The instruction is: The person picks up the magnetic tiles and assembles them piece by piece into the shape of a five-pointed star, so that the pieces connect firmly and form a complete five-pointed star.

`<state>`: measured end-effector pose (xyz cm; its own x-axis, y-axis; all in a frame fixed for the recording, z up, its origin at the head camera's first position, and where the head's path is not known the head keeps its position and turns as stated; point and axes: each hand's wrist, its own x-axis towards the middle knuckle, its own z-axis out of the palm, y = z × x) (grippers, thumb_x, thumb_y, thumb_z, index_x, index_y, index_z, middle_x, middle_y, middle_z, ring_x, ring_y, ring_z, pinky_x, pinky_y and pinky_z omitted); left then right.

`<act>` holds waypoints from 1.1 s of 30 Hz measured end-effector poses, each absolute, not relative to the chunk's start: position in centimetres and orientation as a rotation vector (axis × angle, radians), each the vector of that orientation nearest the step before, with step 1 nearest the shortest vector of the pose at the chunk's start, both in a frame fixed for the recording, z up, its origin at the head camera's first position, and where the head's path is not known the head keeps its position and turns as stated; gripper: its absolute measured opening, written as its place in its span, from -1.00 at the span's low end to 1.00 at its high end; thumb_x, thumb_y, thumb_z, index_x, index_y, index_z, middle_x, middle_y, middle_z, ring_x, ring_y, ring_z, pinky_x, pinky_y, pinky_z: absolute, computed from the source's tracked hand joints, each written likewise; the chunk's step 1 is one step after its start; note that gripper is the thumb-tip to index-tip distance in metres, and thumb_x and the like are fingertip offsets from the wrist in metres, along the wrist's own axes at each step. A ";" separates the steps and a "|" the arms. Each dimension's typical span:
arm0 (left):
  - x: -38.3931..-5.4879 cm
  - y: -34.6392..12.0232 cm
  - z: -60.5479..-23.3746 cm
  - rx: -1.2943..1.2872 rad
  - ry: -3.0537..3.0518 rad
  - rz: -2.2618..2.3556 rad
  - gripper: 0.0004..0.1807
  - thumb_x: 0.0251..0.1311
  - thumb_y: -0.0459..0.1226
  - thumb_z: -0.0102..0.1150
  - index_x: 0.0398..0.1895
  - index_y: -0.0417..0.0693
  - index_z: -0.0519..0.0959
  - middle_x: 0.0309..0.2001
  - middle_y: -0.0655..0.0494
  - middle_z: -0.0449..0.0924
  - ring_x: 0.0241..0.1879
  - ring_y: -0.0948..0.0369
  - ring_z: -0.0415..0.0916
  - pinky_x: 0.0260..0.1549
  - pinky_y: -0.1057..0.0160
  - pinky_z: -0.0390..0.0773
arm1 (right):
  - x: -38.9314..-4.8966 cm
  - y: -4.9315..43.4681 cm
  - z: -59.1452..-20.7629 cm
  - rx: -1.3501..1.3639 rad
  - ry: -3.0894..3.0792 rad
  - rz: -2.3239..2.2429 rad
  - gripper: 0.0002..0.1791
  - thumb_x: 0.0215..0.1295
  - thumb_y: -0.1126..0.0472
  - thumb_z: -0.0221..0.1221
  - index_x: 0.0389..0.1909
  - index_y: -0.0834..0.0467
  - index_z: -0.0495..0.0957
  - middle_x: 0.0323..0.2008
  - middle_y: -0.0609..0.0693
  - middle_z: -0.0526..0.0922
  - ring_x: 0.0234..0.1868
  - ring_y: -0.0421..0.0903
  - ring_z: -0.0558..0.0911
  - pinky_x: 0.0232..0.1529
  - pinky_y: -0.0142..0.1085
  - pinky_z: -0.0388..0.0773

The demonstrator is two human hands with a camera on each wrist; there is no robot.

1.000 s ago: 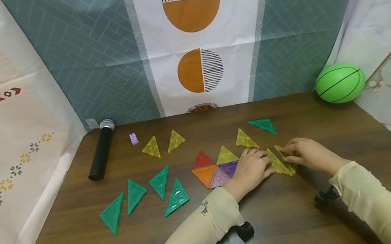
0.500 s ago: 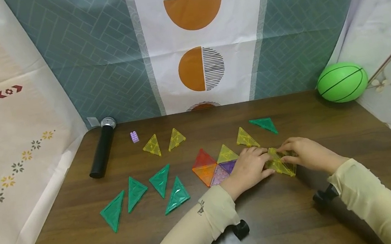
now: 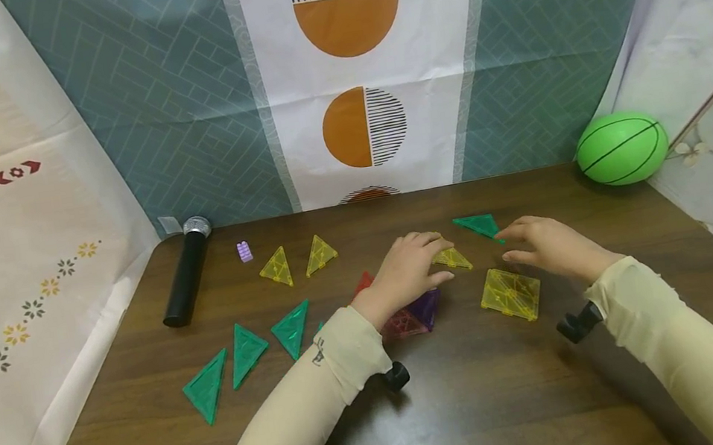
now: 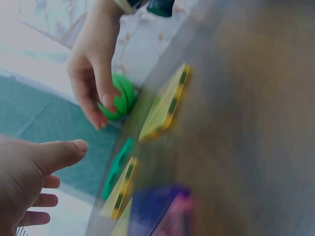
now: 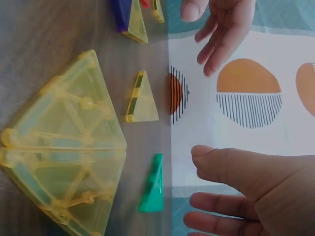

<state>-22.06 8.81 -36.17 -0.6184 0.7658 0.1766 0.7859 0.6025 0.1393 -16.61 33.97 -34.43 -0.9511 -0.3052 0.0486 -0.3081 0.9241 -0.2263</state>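
Two translucent yellow triangle tiles (image 3: 510,295) lie edge to edge as a square on the table; the right wrist view shows the seam between these yellow tiles (image 5: 74,113). My right hand (image 3: 549,246) hovers just beyond them, holding nothing, its fingers near a green triangle tile (image 3: 477,225). My left hand (image 3: 400,273) is raised over the joined cluster of coloured tiles (image 3: 424,310), fingers relaxed and empty. It hides most of the cluster; red and purple parts show. Beyond its fingertips lies a single yellow triangle tile (image 3: 452,259), partly covered in the head view.
Several green triangle tiles (image 3: 248,353) lie at the left, with two yellow triangle tiles (image 3: 277,267) behind them. A microphone (image 3: 187,275), a small purple brick (image 3: 244,251) and a green ball (image 3: 622,148) sit toward the back of the wooden table (image 3: 475,402).
The two yellow triangles have come together into a flat square and been let go. Both hands have lifted off and moved toward the back, the left one also leftward over the coloured cluster.
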 end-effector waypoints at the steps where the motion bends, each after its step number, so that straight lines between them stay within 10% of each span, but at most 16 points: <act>1: -22.4 8.6 -36.0 -1.317 -2.735 -0.308 -0.43 0.22 0.03 0.21 0.28 0.10 0.45 0.30 0.08 0.43 0.32 0.10 0.34 0.34 0.10 0.30 | -16.8 34.0 -34.4 0.481 -3.071 0.377 -0.54 0.29 0.15 0.21 0.15 0.29 0.52 0.08 0.29 0.57 0.12 0.27 0.54 0.11 0.14 0.47; 33: -26.5 9.7 -38.9 -1.455 -2.863 -0.227 -0.43 0.30 0.08 0.07 0.33 0.13 0.40 0.38 0.08 0.34 0.38 0.08 0.26 0.35 0.02 0.28 | -23.1 33.6 -37.1 0.418 -3.181 0.350 -0.45 0.28 0.21 0.22 0.27 0.31 0.39 0.23 0.35 0.45 0.24 0.33 0.42 0.27 0.16 0.34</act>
<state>-26.51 9.65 -38.88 -0.5892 0.8080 -0.0055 0.7970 0.5823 0.1603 -23.07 33.64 -37.14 -0.9628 -0.2643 -0.0564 -0.2458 0.9430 -0.2242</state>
